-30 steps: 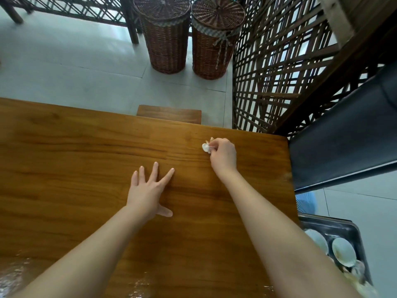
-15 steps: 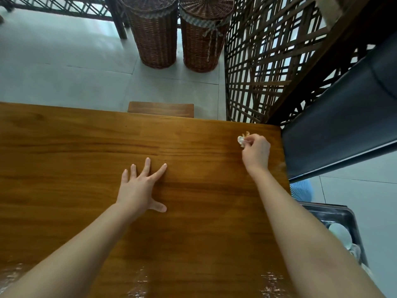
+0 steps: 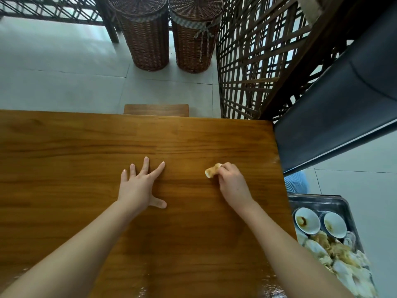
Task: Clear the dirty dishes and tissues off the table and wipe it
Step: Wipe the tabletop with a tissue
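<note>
The wooden table [image 3: 64,147] fills the lower left and middle of the view. My left hand [image 3: 139,186] lies flat on it with the fingers spread. My right hand [image 3: 233,183] grips a small crumpled, stained tissue [image 3: 211,171] and presses it on the tabletop right of centre. Beyond the table's right edge, a dark tray [image 3: 318,201] sits low and holds dirty white bowls [image 3: 306,220] and used tissues [image 3: 335,254].
Two wicker baskets [image 3: 148,35] stand on the tiled floor beyond the table. A wooden stool [image 3: 155,109] sits at the far edge. A lattice screen [image 3: 257,61] and a dark padded seat [image 3: 335,117] stand at the right.
My right hand with the tissue swept from the table's middle to its far right corner, then back toward me and left. My left hand stayed flat on the table.
</note>
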{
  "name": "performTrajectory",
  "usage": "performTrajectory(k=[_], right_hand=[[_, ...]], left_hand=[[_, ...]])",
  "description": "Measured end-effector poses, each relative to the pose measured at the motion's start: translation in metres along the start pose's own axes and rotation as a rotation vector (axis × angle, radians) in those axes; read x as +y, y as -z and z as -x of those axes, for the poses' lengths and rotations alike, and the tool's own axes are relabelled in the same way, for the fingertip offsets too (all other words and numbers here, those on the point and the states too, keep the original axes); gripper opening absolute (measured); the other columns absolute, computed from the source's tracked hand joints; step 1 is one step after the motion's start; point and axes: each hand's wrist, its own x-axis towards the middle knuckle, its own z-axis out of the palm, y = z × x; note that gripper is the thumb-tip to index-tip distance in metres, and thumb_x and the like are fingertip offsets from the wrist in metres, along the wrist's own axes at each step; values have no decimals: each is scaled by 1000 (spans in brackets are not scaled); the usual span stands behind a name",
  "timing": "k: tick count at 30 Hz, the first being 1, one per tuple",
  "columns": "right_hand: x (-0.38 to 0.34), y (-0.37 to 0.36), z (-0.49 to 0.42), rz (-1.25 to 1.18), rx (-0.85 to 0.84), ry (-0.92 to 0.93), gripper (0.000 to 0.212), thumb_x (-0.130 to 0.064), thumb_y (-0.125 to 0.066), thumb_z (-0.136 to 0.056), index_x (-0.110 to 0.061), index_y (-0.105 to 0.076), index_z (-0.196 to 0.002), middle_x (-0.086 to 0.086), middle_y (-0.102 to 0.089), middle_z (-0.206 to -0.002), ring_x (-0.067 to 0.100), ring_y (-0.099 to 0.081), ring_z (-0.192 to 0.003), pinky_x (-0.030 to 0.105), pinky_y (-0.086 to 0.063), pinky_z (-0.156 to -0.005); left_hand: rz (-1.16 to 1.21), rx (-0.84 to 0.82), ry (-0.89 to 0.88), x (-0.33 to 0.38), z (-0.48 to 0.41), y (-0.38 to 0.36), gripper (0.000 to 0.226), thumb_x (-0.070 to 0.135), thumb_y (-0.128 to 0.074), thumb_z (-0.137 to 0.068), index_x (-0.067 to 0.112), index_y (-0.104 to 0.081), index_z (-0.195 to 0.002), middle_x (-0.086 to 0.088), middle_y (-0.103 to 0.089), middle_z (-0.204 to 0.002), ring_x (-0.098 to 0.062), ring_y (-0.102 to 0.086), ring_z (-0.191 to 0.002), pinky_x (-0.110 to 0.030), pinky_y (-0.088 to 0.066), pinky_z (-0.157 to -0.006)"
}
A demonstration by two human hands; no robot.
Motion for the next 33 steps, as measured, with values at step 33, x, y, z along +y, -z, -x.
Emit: performTrajectory(k=[33], right_hand=[[-36,-20,-47,-91,26,-192,15,-15,-65,-88,-16,-67,-103,-3,-64,-111,9,-53,-105,20,-39,-89]], left_hand=[[20,44,-23,-3,-11,-13,126,70,-72,-57,47,14,-146,-7,16,-159,-43,4,-145,-52,-4,-116]])
